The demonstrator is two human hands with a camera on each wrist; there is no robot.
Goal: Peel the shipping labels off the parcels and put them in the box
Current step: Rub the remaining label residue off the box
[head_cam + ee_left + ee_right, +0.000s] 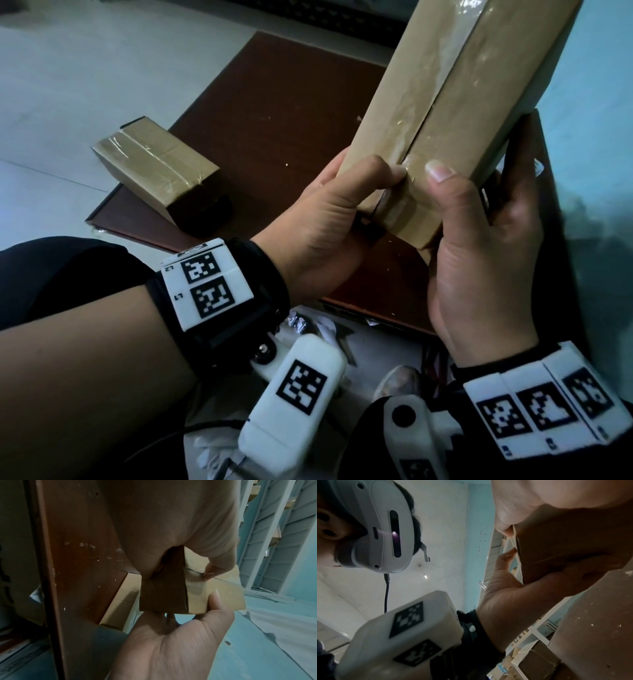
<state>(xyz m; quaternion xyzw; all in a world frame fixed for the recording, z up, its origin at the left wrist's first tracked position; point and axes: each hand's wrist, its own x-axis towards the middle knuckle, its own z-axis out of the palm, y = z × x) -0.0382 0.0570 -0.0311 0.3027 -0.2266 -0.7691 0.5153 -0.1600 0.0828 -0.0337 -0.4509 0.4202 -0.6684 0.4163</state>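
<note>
Holding the tall parcel point(442, 113) near its bottom, the left hand point(322, 219) and right hand point(479, 260) curl fingers round it, thumbs pressing the tape point(404, 161).

Tan-brown cardboard parcel point(455, 113), long and rectangular, striped lengthwise with glossy clear tape. Second, smaller tan cardboard parcel point(154, 168), same clear-tape stripe, end face dark in shadow. Dark reddish-brown wooden board point(274, 113), flecked with small pale specks. Pale grey-white floor point(68, 85); light turquoise wall point(603, 85). Black fabric wristbands point(270, 287) bearing white plastic blocks printed with black-and-white square code patterns point(209, 284). White rounded camera housing point(294, 394) with the same black-and-white code pattern. Crumpled white paper scraps point(301, 323) below the board edge. White-grey headset point(385, 527) with black cable
</note>
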